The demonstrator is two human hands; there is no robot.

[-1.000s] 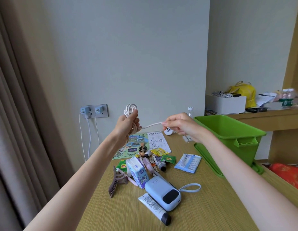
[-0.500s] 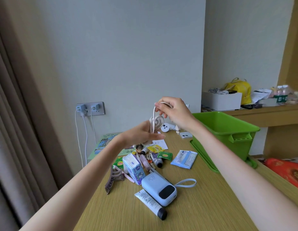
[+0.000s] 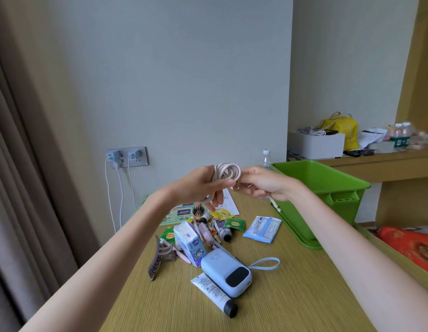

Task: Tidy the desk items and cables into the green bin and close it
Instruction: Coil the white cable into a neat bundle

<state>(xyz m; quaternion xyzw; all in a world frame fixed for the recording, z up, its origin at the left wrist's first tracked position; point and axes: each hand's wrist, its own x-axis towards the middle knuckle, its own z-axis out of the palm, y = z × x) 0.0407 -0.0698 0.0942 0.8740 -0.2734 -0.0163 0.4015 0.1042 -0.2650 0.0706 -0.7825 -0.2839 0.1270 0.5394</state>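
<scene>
A coiled white cable point(image 3: 226, 170) is held up over the desk between both hands. My left hand point(image 3: 201, 185) grips the coil from the left; my right hand point(image 3: 260, 184) pinches it from the right, and the cable's plug end point(image 3: 275, 204) hangs below that hand. The open green bin point(image 3: 328, 185) stands on its lid on the desk at the right, just beyond my right hand. Below the hands lies a heap of items: a blue power bank point(image 3: 226, 271), a white tube point(image 3: 214, 292), a tissue pack point(image 3: 190, 243), a hair claw point(image 3: 160, 258), tea bags point(image 3: 234, 222) and a blue wipes packet point(image 3: 262, 228).
A wall socket point(image 3: 127, 157) with two chargers and hanging white cords sits behind the desk's left end. A water bottle point(image 3: 266, 158) stands behind the bin. A shelf at the right carries a white box point(image 3: 316, 144), a yellow bag point(image 3: 342, 127) and bottles. Curtains hang at the left.
The stretched cable end has been wound onto the coil. My hands came together, and the coil now sits between them; the plug end dangles under my right hand.
</scene>
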